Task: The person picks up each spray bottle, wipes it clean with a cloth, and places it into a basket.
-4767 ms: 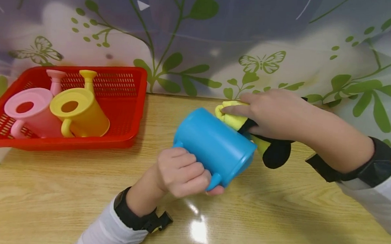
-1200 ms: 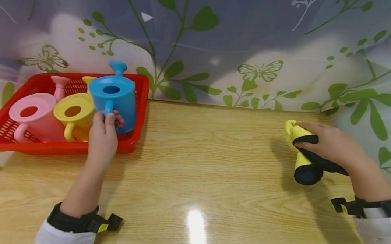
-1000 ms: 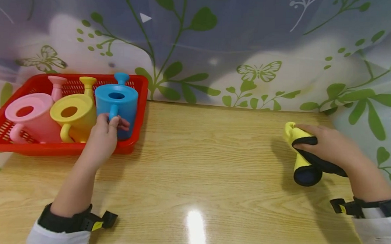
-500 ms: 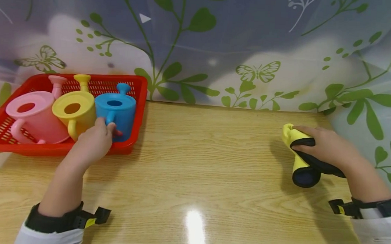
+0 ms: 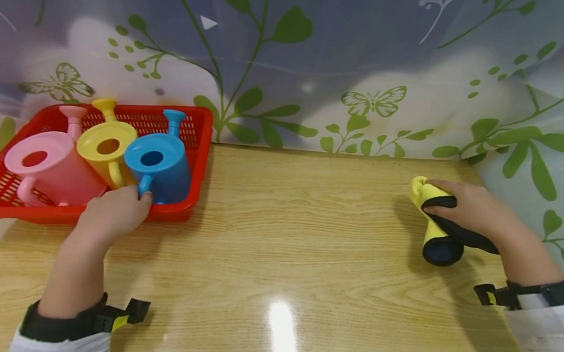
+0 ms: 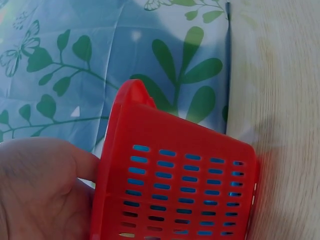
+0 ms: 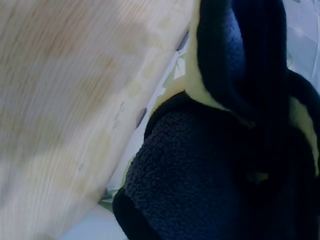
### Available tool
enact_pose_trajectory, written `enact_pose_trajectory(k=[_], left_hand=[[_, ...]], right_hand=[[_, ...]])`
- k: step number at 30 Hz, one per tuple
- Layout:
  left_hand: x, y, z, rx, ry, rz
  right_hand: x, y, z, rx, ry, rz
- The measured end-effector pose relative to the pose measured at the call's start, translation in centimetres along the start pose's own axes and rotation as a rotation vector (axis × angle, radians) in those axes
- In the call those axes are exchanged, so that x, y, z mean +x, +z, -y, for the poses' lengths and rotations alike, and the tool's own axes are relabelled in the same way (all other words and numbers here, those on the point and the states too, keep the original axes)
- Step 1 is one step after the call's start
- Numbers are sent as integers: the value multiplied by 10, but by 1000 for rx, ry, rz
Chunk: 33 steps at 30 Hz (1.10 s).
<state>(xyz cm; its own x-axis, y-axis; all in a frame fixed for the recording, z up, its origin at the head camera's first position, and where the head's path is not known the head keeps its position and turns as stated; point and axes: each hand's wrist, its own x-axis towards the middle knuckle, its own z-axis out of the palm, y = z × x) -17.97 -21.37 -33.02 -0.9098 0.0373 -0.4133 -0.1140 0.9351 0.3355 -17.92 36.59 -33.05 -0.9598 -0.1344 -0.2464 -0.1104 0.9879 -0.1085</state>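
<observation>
My left hand (image 5: 114, 212) reaches over the front rim of the red basket (image 5: 184, 213) and grips the handle of the blue watering can (image 5: 167, 164), which leans a little inside. Most of its fingers are hidden behind the can and rim. Beside it stand a yellow watering can (image 5: 104, 140) and a pink watering can (image 5: 67, 170). Over at the right, my right hand (image 5: 474, 210) holds a bunched yellow cloth (image 5: 432, 234) with black edging above the table. The right wrist view shows the dark, fuzzy side of that cloth (image 7: 185, 175) up close.
A wood-grain table (image 5: 308, 225) runs between the two hands. Behind it hangs a curtain (image 5: 365, 58) printed with leaves and butterflies, which also closes off the right side. In the left wrist view, the slotted basket wall (image 6: 180, 175) stands close to the hand.
The blue watering can went from the table's middle into the basket, then tilted and shifted slightly left, with the yellow can nudged left. My right hand moved right with the cloth, then stayed still.
</observation>
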Motion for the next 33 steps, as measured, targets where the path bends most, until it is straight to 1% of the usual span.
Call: enact_pose_trajectory(k=[8, 13, 17, 20, 23, 27, 29, 31, 33], left_hand=[[-4, 4, 2, 51, 15, -93], [-10, 4, 2, 103, -12, -150], [-15, 2, 2, 130, -27, -248], [-16, 0, -1, 123, -38, -311], [-17, 0, -7, 92, -50, -371], [-16, -1, -15, -10, -60, -425], [-15, -2, -18, -53, -71, -425], [-15, -3, -20, -75, -97, -418], [-15, -5, -23, -87, -114, -418]], right_hand=[[4, 6, -12, -9, 31, 26], [11, 20, -19, -5, 34, 32], [17, 35, -24, -5, 45, 41], [20, 41, -25, -14, 70, 51], [22, 42, -26, -12, 86, 59], [24, 39, -24, 14, 76, 91], [23, 35, -23, 36, 73, 117], [21, 32, -20, 51, 76, 131], [17, 27, -18, 64, 76, 118]])
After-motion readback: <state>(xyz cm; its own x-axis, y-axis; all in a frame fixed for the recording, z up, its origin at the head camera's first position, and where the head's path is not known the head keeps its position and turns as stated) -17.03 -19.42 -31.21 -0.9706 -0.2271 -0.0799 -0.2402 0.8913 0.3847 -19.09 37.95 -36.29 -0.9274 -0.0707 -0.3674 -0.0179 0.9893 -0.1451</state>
